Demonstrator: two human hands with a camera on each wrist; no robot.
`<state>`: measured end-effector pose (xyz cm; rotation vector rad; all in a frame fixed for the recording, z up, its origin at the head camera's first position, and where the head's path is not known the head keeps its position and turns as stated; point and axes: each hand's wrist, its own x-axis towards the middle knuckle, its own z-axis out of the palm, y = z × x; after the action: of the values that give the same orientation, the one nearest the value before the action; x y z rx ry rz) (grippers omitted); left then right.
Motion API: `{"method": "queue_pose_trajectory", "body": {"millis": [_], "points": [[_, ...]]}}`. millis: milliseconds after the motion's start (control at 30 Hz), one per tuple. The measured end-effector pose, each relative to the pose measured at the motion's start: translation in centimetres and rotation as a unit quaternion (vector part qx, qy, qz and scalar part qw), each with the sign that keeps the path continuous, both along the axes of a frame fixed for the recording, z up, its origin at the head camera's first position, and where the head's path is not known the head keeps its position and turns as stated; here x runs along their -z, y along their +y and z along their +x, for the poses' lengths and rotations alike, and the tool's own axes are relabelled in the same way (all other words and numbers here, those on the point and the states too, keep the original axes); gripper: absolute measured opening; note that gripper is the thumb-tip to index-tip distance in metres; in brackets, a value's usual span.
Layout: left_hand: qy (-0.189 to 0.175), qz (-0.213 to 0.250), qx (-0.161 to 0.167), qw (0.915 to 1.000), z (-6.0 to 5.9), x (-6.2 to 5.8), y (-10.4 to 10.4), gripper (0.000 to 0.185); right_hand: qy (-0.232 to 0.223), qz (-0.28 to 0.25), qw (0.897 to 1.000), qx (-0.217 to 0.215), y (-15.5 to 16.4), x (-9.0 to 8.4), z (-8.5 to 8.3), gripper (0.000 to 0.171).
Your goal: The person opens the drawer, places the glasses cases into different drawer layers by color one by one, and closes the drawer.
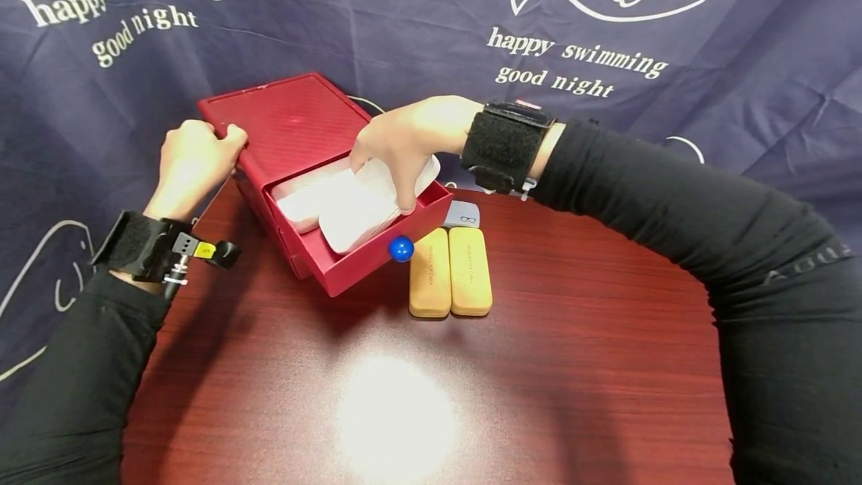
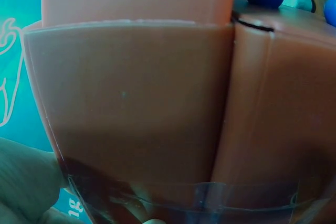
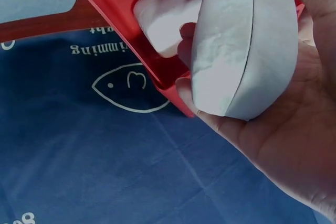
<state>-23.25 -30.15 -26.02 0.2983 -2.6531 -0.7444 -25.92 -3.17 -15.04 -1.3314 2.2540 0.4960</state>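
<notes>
**White case held over the open red drawer**

The right hand (image 1: pixel 411 142) grips a white glasses case (image 1: pixel 367 204), fingers curled round its far end and the thumb on the near side. In the right wrist view the case (image 3: pixel 247 51) fills the palm (image 3: pixel 294 145), its seam line plain, though its far tip is cut off by the frame edge. The case lies tilted in the drawer (image 1: pixel 350 264) of a red box (image 1: pixel 289 122), its lower end resting on or just above a second white case (image 1: pixel 299 200) at about 9 o'clock from it. Whether the two cases touch cannot be made out. Most of that second case is hidden beneath the first and behind the drawer wall.

The left hand (image 1: pixel 191 163) clasps the box's left rear corner, at 9 o'clock from the drawer, fingers wrapped over the edge. The left wrist view is nearly filled by the box's side (image 2: pixel 131 103), blurred and colour-shifted. Only a sliver of the hand (image 2: pixel 23 182) shows at the lower left, so the grip cannot be judged from there.

A blue knob (image 1: pixel 401 248) sits on the drawer front. Just past it at 4 o'clock, two tan cases (image 1: pixel 450 272) lie side by side on the dark red table (image 1: pixel 539 365), touching. A grey case (image 1: pixel 462 213) at their 12 o'clock is partly hidden behind the drawer. A glare patch washes out the table's near middle. A navy printed cloth (image 1: pixel 673 36) hangs behind.
</notes>
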Motion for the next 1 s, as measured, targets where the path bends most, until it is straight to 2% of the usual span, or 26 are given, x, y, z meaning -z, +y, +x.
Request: {"method": "queue_pose_trajectory", "body": {"millis": [233,533,767,1000], "points": [[0.002,-0.003,0.002,1.0000,0.0,0.0,-0.1,0.051,-0.018,-0.014,1.000,0.015,0.1,0.8,-0.1,0.091],[0.002,-0.003,0.000,1.0000,0.1,-0.1,0.0,0.050,-0.015,-0.015,1.000,0.001,0.0,1.6,-0.3,0.091],[0.006,-0.004,0.001,1.0000,0.1,0.0,0.1,0.050,-0.016,-0.016,1.000,-0.012,0.0,2.5,-0.6,0.084],[0.007,-0.002,0.003,1.0000,0.0,0.0,0.0,0.051,-0.011,-0.027,0.999,-0.018,0.1,2.6,-0.5,0.083]]}}
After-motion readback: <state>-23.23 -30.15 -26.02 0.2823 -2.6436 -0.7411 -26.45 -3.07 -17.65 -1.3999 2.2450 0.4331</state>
